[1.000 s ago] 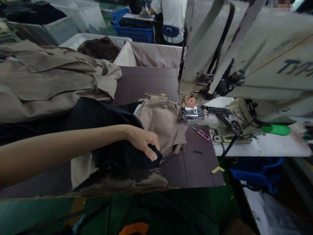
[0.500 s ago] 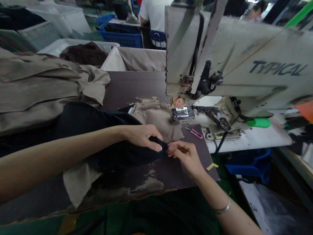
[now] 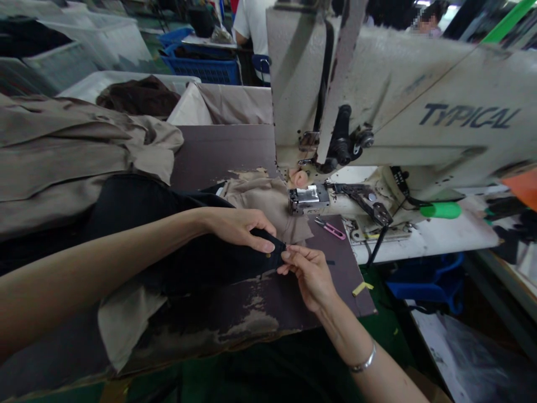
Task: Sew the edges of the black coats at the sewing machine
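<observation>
A dark navy garment point(image 3: 218, 263), with a beige lining piece point(image 3: 260, 198) at its far side, lies across the table in front of the sewing machine point(image 3: 394, 95). My left hand point(image 3: 245, 228) is closed on its edge from above, thumb along the cloth near a small brass-coloured spot. My right hand point(image 3: 308, 274) pinches the garment's end corner between thumb and fingers, right beside the left thumb. The machine's narrow arm end point(image 3: 308, 197) stands just beyond both hands. Thread snips point(image 3: 330, 228) with pink handles lie to the right of them.
Beige garments point(image 3: 75, 151) are heaped on the left of the worn brown table point(image 3: 226, 145). Behind are a cloth-lined bin point(image 3: 239, 103) and a blue crate point(image 3: 203, 68). A yellow scrap point(image 3: 361, 287) lies by the table's right corner. A person in white point(image 3: 254, 25) sits further back.
My right hand has shifted its pinch slightly, its fingers now curled under the garment's corner. A brass-coloured spot now shows by my left thumb. The whole view has moved a little.
</observation>
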`<state>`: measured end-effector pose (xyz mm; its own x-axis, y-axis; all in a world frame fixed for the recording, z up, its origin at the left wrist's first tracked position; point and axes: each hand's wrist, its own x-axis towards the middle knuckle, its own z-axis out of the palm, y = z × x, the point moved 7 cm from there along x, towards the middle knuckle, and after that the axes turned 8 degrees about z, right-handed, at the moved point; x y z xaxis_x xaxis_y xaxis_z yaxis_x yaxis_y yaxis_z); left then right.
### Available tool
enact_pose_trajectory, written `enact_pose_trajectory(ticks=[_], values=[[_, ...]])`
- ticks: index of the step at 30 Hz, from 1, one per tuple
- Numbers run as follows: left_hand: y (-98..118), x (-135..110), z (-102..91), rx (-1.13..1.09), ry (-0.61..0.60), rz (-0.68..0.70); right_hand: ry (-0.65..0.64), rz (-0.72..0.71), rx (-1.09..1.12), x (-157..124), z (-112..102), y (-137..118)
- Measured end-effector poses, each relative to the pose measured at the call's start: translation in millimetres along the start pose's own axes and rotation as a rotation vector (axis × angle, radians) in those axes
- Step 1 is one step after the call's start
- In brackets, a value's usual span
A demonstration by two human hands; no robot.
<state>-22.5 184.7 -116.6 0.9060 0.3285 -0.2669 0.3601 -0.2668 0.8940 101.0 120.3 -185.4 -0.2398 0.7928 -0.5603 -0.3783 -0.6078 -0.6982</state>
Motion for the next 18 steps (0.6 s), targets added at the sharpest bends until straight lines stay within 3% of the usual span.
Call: enact_pose_trajectory(ticks=[12, 18], values=[[1.7, 23.6, -18.7, 0.312, 0.173, 0.075, -0.028, -0.001, 0.143, 21.2, 3.8, -24.0], [0.7, 21.3, -28.9, 0.23, 0.208, 0.054, 0.062, -0.05, 0.331, 27.4, -3.3, -36.2]])
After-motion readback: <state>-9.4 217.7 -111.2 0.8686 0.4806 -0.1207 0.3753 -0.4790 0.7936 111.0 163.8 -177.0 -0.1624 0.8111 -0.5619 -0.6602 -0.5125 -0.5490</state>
